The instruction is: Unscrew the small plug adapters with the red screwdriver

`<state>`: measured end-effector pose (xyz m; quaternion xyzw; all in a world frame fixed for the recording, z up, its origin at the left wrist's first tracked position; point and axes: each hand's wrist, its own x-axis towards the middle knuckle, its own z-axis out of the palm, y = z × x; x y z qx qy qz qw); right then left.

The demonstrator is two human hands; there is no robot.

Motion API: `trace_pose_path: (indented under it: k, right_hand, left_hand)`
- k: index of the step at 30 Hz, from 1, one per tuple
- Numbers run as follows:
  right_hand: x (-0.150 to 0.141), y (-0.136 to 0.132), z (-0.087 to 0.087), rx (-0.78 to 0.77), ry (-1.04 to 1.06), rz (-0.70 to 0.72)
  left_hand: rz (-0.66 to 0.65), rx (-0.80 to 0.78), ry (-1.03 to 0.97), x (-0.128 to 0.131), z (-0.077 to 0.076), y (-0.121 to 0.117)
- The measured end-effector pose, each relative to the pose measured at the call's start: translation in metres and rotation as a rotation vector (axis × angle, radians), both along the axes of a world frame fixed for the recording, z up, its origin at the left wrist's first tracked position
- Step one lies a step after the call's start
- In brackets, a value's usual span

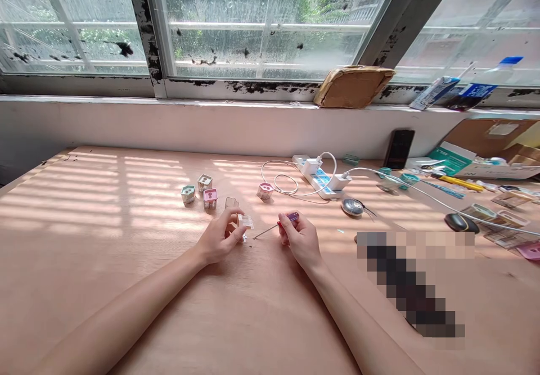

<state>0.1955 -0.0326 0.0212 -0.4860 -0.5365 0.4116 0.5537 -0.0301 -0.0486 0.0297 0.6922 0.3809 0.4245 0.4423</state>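
Observation:
My left hand is closed, pinching a small whitish, see-through plastic piece between thumb and fingers. Just behind those fingers stands a clear plastic cup. A screwdriver with a purple-red handle is gripped in my right hand, its thin shaft pointing left and its tip low near the table. A tiny dark bit lies below that tip. Several small two-hole pencil sharpeners stand beyond my hands: a green one, a cream one, a pink one and another pink one.
Behind my right hand lies a power strip with white cables. Further right are a round silver-grey object, a black mouse, a phone and an open box. A blurred dark patch covers the right foreground.

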Motion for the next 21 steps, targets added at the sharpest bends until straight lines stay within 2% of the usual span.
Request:
trace_pose_path:
  k: [6, 14, 21]
  right_hand:
    - [-0.0055, -0.0033, 0.0020, -0.012, 0.030, 0.045]
    - [-0.0035, -0.0021, 0.0011, -0.010, 0.033, 0.034]
    - [-0.0020, -0.0021, 0.0011, 0.007, 0.016, 0.031]
  left_hand:
    - [-0.130, -0.002, -0.008, -0.0001, -0.0040, -0.0006]
    - [-0.177, 0.049, 0.079, 0.0028, -0.0041, -0.0017]
    - [-0.203, 0.034, 0.106, 0.0032, -0.0050, -0.0014]
